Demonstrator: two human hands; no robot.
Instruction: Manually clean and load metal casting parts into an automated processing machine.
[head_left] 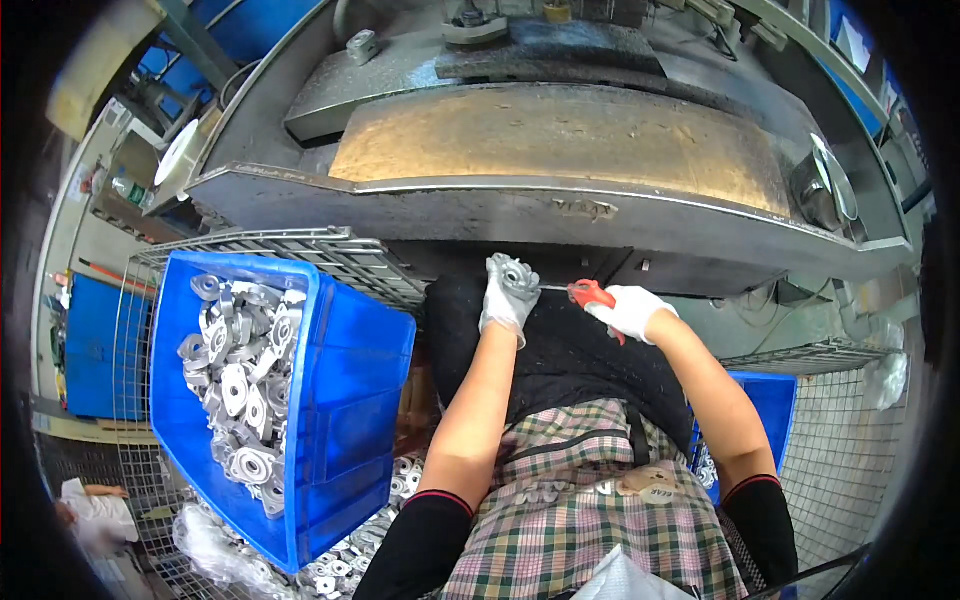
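My left hand (510,307), in a white glove, is closed around a silver-grey cast metal part (514,272) with a round opening, held up over my lap. To its right, my gloved right hand (637,312) grips a red-handled tool (590,294) with a thin metal shaft that points left. The shaft's tip reaches the side of the casting; whether it touches cannot be made out. My fingers hide much of the handle, so the tool's exact kind is unclear. Left of my left arm, a tilted blue bin (350,400) holds many similar castings (235,390).
A metal workbench with a raised front edge (600,195) and a worn tan board (560,140) spans ahead. One casting (363,46) lies on it. Wire cages (830,430) stand on both sides, with another blue bin (765,395) at right. A person (100,520) is at far left.
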